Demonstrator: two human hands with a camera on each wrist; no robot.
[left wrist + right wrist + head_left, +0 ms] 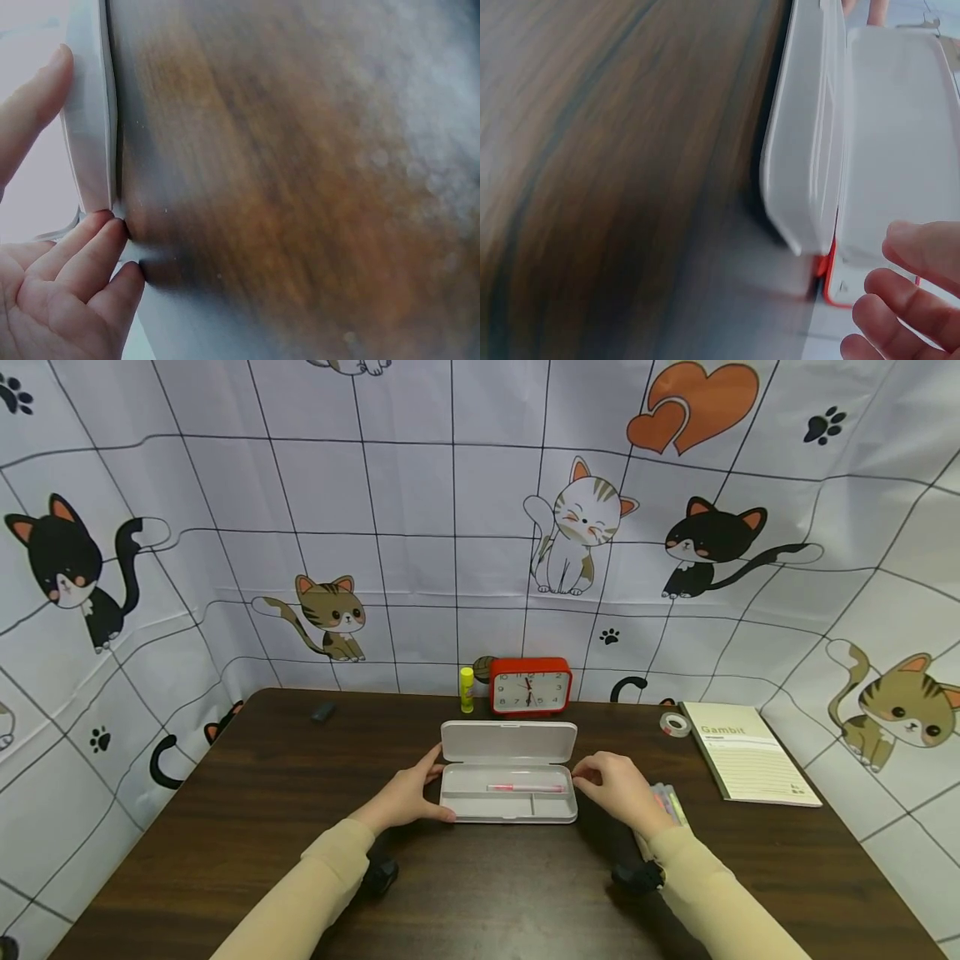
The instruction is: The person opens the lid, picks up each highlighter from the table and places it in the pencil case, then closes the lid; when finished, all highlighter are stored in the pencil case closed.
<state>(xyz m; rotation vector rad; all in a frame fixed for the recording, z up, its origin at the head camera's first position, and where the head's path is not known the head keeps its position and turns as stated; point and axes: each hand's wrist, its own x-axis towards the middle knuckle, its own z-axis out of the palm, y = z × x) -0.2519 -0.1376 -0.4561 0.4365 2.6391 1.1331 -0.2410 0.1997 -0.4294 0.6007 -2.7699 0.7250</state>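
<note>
Pencil case (487,808), white, lies flat near the middle of the bench, its lid (508,742) tipped back on the far side; one pink pen (527,788) sits in the long compartment. Left hand (408,792) holds the left end, thumb against the front wall, fingers at the end and back corner. Right hand (618,781) is beside the right end, fingers loosely bent, grip empty; contact with the case cannot be told. Handling estimate: light, stiff plastic, smooth enough to slide; hinge probably the weak spot. Best hold: both short ends of the base, kept level, since the pen could roll. Surface: dark wood-grain bench (495,893), slightly glossy. Markers (670,802) partly hidden by the right forearm; tape roll (667,727) and notepad (750,756) farther right; red clock (531,687) and yellow glue stick (467,692) behind; small dark block (323,712) at far left. Room: cat-print, grid-lined sheet (405,485) around the bench.
</note>
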